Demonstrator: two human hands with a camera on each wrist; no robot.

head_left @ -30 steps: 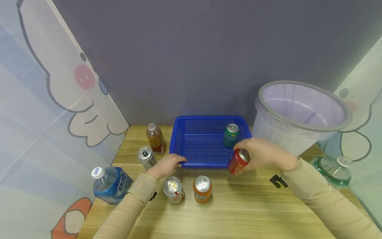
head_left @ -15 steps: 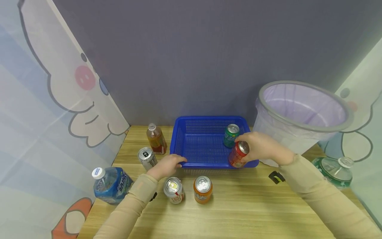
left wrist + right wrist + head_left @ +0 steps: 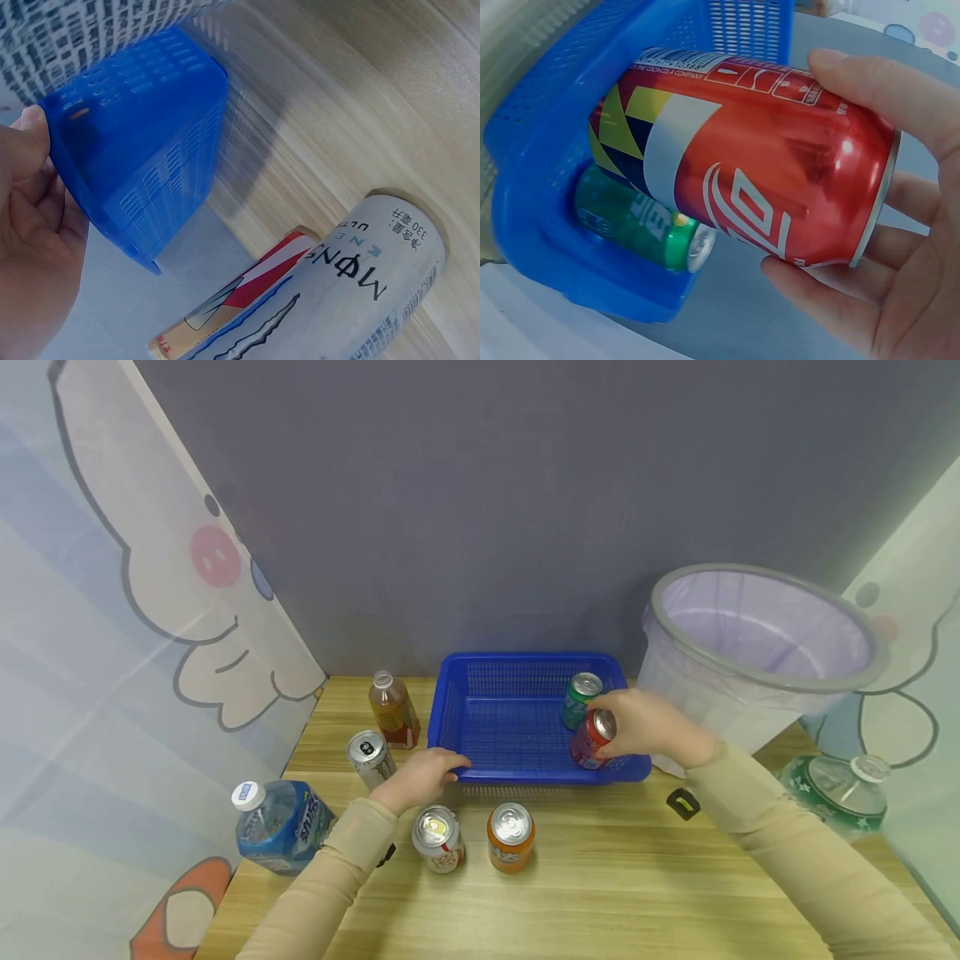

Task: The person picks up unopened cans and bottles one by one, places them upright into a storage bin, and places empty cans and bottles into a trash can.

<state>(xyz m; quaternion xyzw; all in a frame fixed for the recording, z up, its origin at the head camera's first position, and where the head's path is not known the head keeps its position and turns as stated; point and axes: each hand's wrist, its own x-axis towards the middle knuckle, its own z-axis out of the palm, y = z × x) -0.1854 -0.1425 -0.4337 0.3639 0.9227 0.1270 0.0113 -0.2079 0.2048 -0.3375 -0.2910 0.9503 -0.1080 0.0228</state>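
My right hand (image 3: 651,727) holds a red cola can (image 3: 587,742) by its upper part, over the front right of a blue plastic basket (image 3: 498,731). In the right wrist view, thumb and fingers wrap the can (image 3: 772,157) near its top end. Just behind it, a green soda can (image 3: 581,697) stands inside the basket. My left hand (image 3: 422,777) grips the basket's front left rim; the left wrist view has the thumb on top and fingers curled below the rim (image 3: 75,187). Whether the red can touches the basket floor is hidden.
Left of the basket stand a juice bottle (image 3: 394,714), a white-grey energy drink can (image 3: 370,756) and a blue bottle (image 3: 281,827). A white can (image 3: 438,839) and an orange can (image 3: 511,839) are in front. Rightward stand a lined bin (image 3: 697,702) and a green-labelled bottle (image 3: 840,797).
My right hand has carried the red can from the basket's front right rim inward and back, beside the green can. My left hand stays on the rim.
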